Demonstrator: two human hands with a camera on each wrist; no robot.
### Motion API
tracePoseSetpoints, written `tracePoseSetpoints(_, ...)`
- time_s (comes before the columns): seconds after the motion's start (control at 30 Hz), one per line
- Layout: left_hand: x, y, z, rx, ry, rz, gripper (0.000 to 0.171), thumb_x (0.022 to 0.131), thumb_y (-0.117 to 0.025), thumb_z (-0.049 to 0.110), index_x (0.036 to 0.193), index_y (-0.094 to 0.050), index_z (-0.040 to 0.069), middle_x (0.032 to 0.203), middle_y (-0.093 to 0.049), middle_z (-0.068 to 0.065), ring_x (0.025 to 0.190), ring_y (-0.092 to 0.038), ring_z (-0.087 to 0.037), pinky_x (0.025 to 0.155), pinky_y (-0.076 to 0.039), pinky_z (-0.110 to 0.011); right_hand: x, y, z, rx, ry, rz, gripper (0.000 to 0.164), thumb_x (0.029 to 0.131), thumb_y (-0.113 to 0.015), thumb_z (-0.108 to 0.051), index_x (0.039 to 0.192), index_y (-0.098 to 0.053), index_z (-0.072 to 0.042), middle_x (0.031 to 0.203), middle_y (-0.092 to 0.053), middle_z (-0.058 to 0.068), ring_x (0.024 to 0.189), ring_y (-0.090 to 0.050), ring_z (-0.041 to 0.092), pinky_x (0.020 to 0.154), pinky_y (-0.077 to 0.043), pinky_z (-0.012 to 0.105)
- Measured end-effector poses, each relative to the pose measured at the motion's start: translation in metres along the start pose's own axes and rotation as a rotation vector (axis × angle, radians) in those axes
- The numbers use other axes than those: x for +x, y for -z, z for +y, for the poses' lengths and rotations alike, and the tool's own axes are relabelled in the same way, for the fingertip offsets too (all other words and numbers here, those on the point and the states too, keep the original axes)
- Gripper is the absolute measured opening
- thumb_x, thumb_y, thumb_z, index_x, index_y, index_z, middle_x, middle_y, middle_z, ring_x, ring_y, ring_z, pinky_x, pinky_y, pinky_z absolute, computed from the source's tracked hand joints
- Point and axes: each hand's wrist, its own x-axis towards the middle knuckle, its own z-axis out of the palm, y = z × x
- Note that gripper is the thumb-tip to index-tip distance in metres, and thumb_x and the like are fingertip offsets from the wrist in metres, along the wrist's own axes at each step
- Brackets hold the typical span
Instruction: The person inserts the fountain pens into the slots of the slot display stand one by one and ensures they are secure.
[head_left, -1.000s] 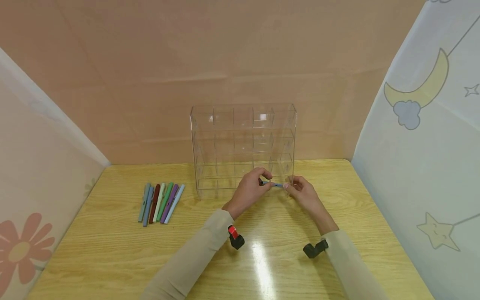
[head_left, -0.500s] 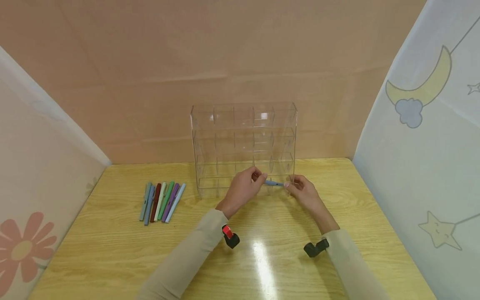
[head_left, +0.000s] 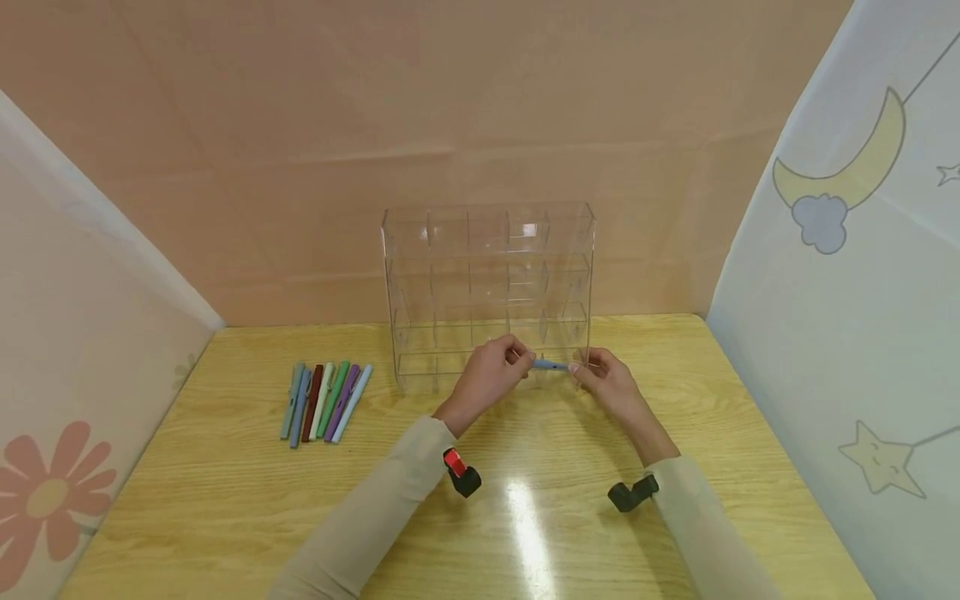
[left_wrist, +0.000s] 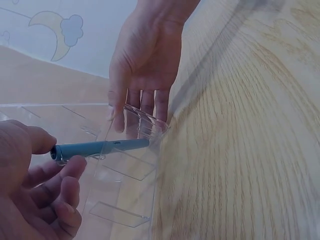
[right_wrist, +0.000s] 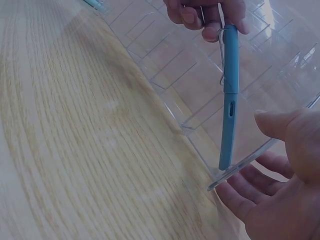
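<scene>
A blue fountain pen (right_wrist: 230, 100) with a wire clip lies level across the lowest tier of a clear acrylic display rack (head_left: 487, 283). My left hand (head_left: 491, 371) pinches its cap end between thumb and fingers. The barrel's far end points at the rack's right side panel and lies close to it in the right wrist view. My right hand (head_left: 611, 385) holds that side panel near the bottom corner. Its thumb (right_wrist: 280, 122) is on the near side and its fingers (right_wrist: 250, 185) are outside the panel.
Several capped pens (head_left: 322, 404) in different colours lie side by side on the wooden table (head_left: 225, 517), left of the rack. A peach cloth backdrop (head_left: 480, 100) hangs behind the rack. Printed white cloths stand at both sides.
My left hand has shifted slightly left and changed its hold to the pen's cap end. The pen still lies across the lowest tier. My right hand stays at the rack's side.
</scene>
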Motion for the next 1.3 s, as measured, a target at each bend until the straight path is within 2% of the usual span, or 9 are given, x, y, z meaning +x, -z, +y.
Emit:
tracePoseSetpoints(0.17,-0.0007,-0.0004,-0.0002,0.004,-0.002,0.014,0.021,0.107,-0.064,0.033,0.113,-0.071,0.015,0.104,-0.075,-0.003,0.073,-0.062,-0.013,0.064,-0.047,-0.027,0.0001,-0.0002,-0.0006,-0.003,0.001,0.003,0.069,0.109,-0.062,-0.037,0.16,-0.036,0.002,0.166,-0.041,0.026,0.155,-0.043,0.044,0.122,-0.044,0.054)
tracePoseSetpoints(0.33,-0.0018,-0.0007,-0.0009,-0.012,-0.012,0.013,0.018,0.106,-0.067,0.031,0.112,-0.07,0.014,0.105,-0.074,-0.003,0.068,-0.054,-0.012,0.059,-0.043,-0.025,-0.0009,-0.0007,-0.0007,0.009,0.012,0.004,0.068,0.109,-0.062,-0.036,0.159,-0.036,0.003,0.165,-0.042,0.027,0.154,-0.044,0.044,0.12,-0.047,0.053)
tracePoseSetpoints(0.5,-0.0017,-0.0009,-0.0011,-0.003,-0.021,0.011,0.017,0.105,-0.068,0.031,0.111,-0.07,0.015,0.104,-0.074,0.0,0.067,-0.052,-0.011,0.061,-0.043,-0.025,-0.0013,-0.0006,-0.0004,0.016,0.015,0.006,0.068,0.109,-0.063,-0.035,0.159,-0.037,0.004,0.164,-0.042,0.026,0.153,-0.045,0.043,0.118,-0.049,0.047)
tracePoseSetpoints(0.77,-0.0025,-0.0017,0.0,0.003,-0.037,0.013,0.015,0.105,-0.068,0.028,0.112,-0.07,0.015,0.11,-0.075,-0.002,0.068,-0.052,-0.011,0.06,-0.044,-0.024,-0.0011,-0.0004,0.0011,0.016,0.022,-0.003,0.068,0.109,-0.062,-0.034,0.159,-0.036,0.005,0.166,-0.04,0.027,0.154,-0.043,0.045,0.121,-0.045,0.054)
tracePoseSetpoints(1.0,-0.003,-0.0048,0.0001,0.001,-0.058,0.018,0.013,0.104,-0.069,0.02,0.114,-0.071,0.012,0.114,-0.072,-0.003,0.07,-0.056,-0.011,0.06,-0.047,-0.023,-0.0008,-0.0002,0.003,0.018,0.012,0.003,0.07,0.109,-0.063,-0.036,0.159,-0.036,0.004,0.165,-0.041,0.026,0.154,-0.043,0.044,0.116,-0.05,0.042)
tracePoseSetpoints(1.2,-0.0031,-0.0065,-0.0008,0.01,-0.075,0.032,0.012,0.104,-0.069,0.018,0.115,-0.071,0.013,0.115,-0.07,-0.003,0.074,-0.057,-0.011,0.065,-0.049,-0.023,0.0,0.0005,0.0047,0.029,0.014,-0.001,0.07,0.108,-0.064,-0.036,0.159,-0.036,0.003,0.166,-0.041,0.024,0.155,-0.043,0.042,0.109,-0.052,0.029)
tracePoseSetpoints(1.3,-0.0034,-0.0064,-0.0008,0.002,-0.083,0.03,0.017,0.104,-0.069,0.017,0.12,-0.07,0.011,0.117,-0.07,-0.003,0.075,-0.057,-0.011,0.065,-0.049,-0.023,0.0003,0.0008,0.0049,0.029,0.014,-0.001,0.07,0.108,-0.064,-0.036,0.159,-0.037,0.003,0.166,-0.041,0.024,0.155,-0.044,0.042,0.109,-0.052,0.029)
